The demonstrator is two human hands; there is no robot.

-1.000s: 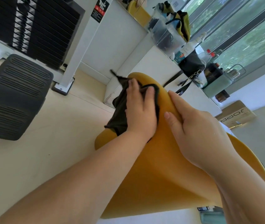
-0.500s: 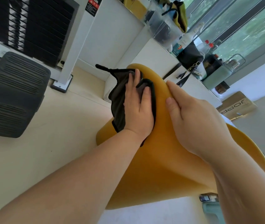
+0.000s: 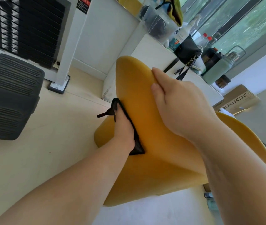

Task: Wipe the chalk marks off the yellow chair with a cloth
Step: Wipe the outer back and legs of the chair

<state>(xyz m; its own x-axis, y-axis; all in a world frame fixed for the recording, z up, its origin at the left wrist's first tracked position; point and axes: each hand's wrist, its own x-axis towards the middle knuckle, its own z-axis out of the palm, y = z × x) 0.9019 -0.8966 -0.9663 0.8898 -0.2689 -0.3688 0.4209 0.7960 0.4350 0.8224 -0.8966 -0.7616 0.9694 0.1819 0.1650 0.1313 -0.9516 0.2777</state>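
Note:
The yellow chair (image 3: pixel 145 127) fills the middle of the head view, its curved back towards me. My left hand (image 3: pixel 122 127) lies flat against the left side of the chair back, pressing a black cloth (image 3: pixel 137 148) onto it. One cloth corner sticks out past my fingertips and another below my wrist. My right hand (image 3: pixel 177 108) holds the upper right edge of the back, thumb on the near face and fingers wrapped over the rim. No chalk marks show on the visible yellow surface.
A black ribbed chair part (image 3: pixel 10 95) lies on the pale floor at the left. A white post with a foot plate (image 3: pixel 59 85) stands behind it. A white desk at the back right holds bottles, a black bag (image 3: pixel 189 51) and a cardboard box (image 3: pixel 237 101).
My left hand has slid the cloth down from the top of the chair back to its lower left side. My right hand has stayed on the upper edge.

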